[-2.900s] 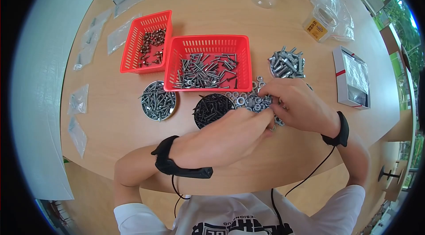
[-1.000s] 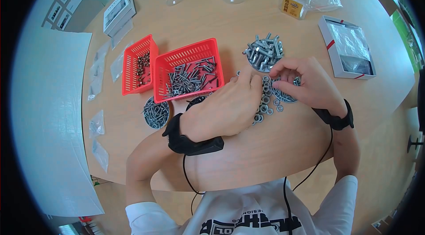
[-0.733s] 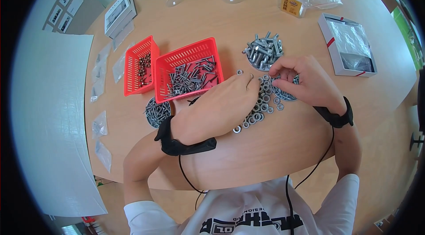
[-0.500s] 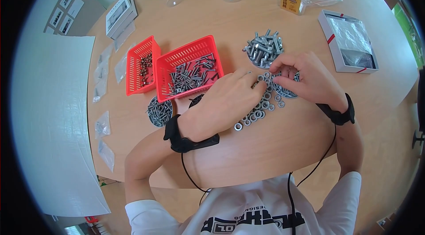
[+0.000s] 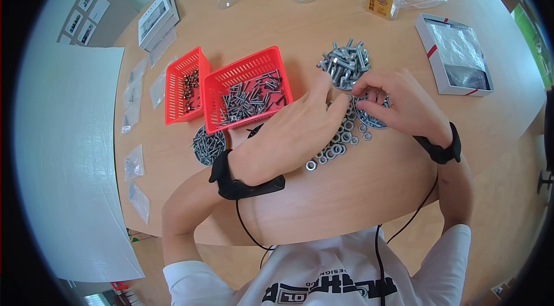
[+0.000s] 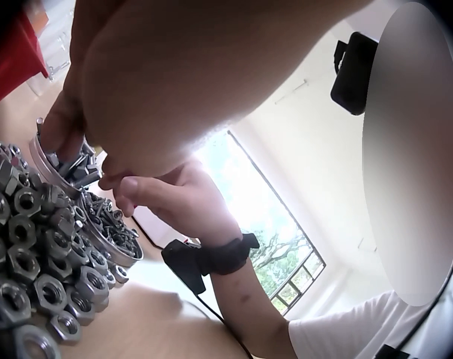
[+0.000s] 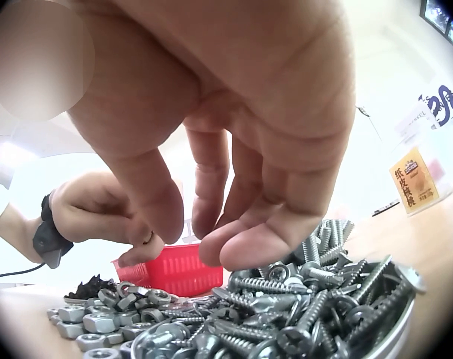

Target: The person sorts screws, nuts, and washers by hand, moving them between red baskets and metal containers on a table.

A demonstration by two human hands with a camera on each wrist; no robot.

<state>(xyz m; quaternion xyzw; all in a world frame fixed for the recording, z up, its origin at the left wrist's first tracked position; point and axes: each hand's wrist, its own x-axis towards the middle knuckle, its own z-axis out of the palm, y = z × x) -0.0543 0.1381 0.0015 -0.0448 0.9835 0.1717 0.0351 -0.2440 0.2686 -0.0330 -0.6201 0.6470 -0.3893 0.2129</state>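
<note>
A spread of silver hex nuts [image 5: 336,148] lies on the table, several layers deep in the left wrist view. Over its far left side reaches my left hand [image 5: 291,136], thumb and index finger spread in the head view. Its fingertips are largely hidden there; in the right wrist view they bend down close above the nuts, and I cannot tell whether they hold anything. My right hand [image 5: 401,101] hovers over a round tin of silver screws [image 7: 286,314], fingers loosely bent, with a gap between thumb and fingers and nothing seen in it.
Behind the nuts stands a heap of silver bolts [image 5: 344,66] in a round tin. Red baskets [image 5: 248,121] of screws, a tin of silver screws [image 5: 209,145] and a mostly hidden pile of black screws lie leftward. A white box [image 5: 456,55] and a labelled jar [image 5: 382,0] are farther right.
My hands, which met over the nuts at first, are now apart, the right above the screw tin. Lately the right has barely moved, while the left's thumb and index finger have spread.
</note>
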